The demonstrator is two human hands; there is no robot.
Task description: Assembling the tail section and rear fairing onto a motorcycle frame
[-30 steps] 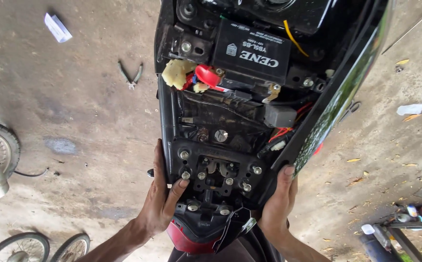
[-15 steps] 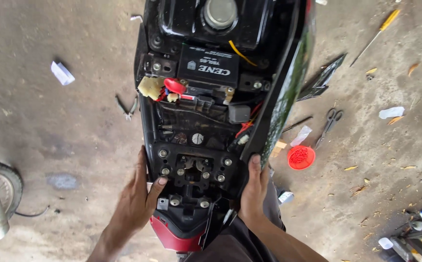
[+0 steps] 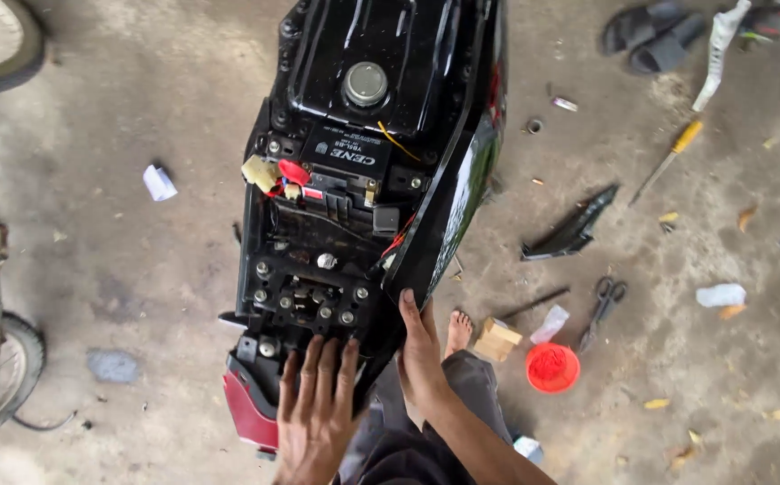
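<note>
The left hand (image 3: 316, 406) lies flat, fingers spread, on the rear end of the stripped black motorcycle frame (image 3: 318, 269), just above its red tail light (image 3: 248, 409). The right hand (image 3: 421, 346), fingers together, presses against the glossy black side panel (image 3: 462, 180). On the concrete floor (image 3: 121, 269) to the right sit a round red plastic lid (image 3: 552, 367) and scissors (image 3: 602, 305).

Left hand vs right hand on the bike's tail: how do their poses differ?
The left hand lies flat, fingers spread, on top of the open tail frame just ahead of the red tail light. The right hand is turned edge-on, fingers together, pressed along the lower edge of the glossy black side panel. The left hand covers the frame's rear; the right hand sits at its flank. Both are bare and hold no tool.
</note>
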